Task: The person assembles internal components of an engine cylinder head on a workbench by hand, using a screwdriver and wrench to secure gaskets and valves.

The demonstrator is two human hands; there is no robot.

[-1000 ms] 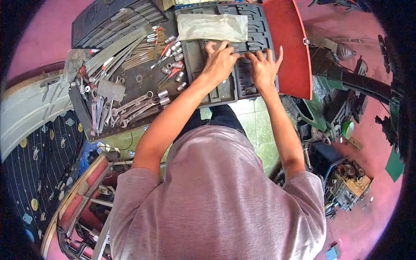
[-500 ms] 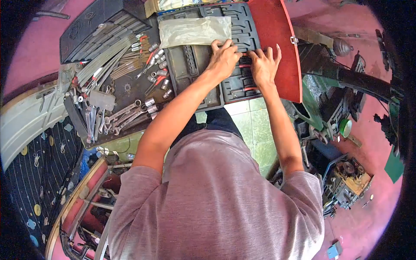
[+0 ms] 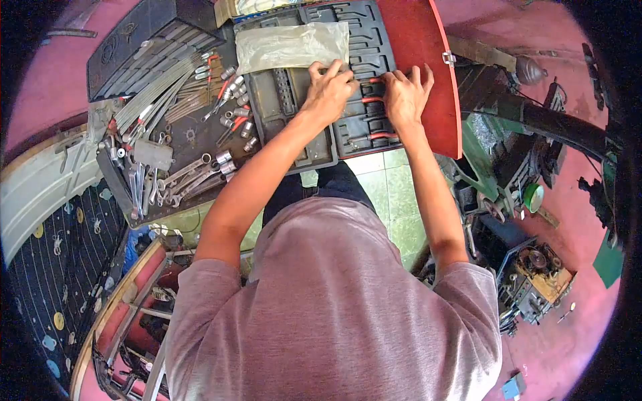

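A dark moulded tool tray (image 3: 328,152) lies open in front of me, with shaped slots along its right half. My left hand (image 3: 328,93) is over the middle of it, fingers bent and fingertips at the left end of a slim red-handled tool (image 3: 372,80). At the tool's right end, my right hand (image 3: 406,100) has its fingers curled on the handle; its tip is hidden. Just below sit a second red-handled tool (image 3: 372,99) and a third red-handled tool (image 3: 382,135) in their slots. A cloudy plastic pouch (image 3: 294,47) lies across the tray's upper left, beside my left hand.
A red panel (image 3: 428,87) with a metal latch borders the tray on the right. To the left, sockets (image 3: 235,90), combination wrenches (image 3: 194,177) and long thin rods (image 3: 157,97) crowd a dark table. A dark slotted case (image 3: 144,50) stands behind them. Greasy machine parts (image 3: 535,267) lie lower right.
The view has shifted slightly, and the tray and table appear a little further left. My hands have drawn slightly apart, showing more of the red handle between them.
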